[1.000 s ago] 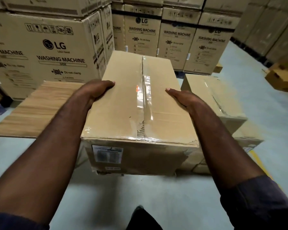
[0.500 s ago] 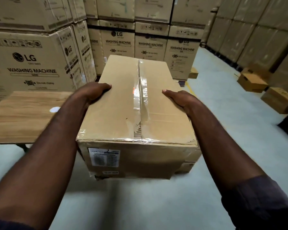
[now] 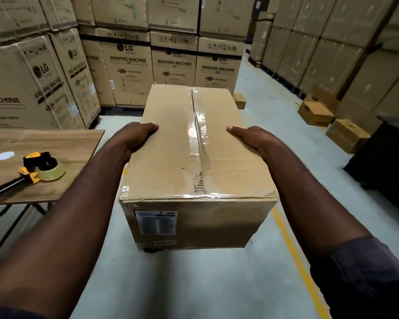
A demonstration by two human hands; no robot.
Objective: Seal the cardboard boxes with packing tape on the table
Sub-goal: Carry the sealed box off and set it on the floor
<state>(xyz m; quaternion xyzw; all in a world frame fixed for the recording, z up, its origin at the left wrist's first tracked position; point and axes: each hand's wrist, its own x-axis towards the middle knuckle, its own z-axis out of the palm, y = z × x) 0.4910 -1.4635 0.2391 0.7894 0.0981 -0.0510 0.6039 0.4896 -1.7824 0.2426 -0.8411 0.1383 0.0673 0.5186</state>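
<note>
I see washing machine cartons [image 3: 127, 72] stacked in walls behind and on both sides. Grey floor [image 3: 194, 284] below, yellow line [image 3: 293, 249] at right. Cardboard box [image 3: 171, 162] held in mid-air over floor, just right of desk [image 3: 55, 143]; clear tape [image 3: 199, 139] along top seam. Left hand [image 3: 138, 134] grips box's left top edge, right hand [image 3: 251, 137] grips right edge. Thumbs on top, fingers hidden down sides. Tape dispenser [image 3: 32, 171] lies on desk, apart from box. White label [image 3: 156, 222] on near face.

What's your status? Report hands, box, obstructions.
Holding cardboard box: left hand, right hand grip its sides. Top seam taped; box held beside the table, not on it. A tape dispenser lies there.
</note>
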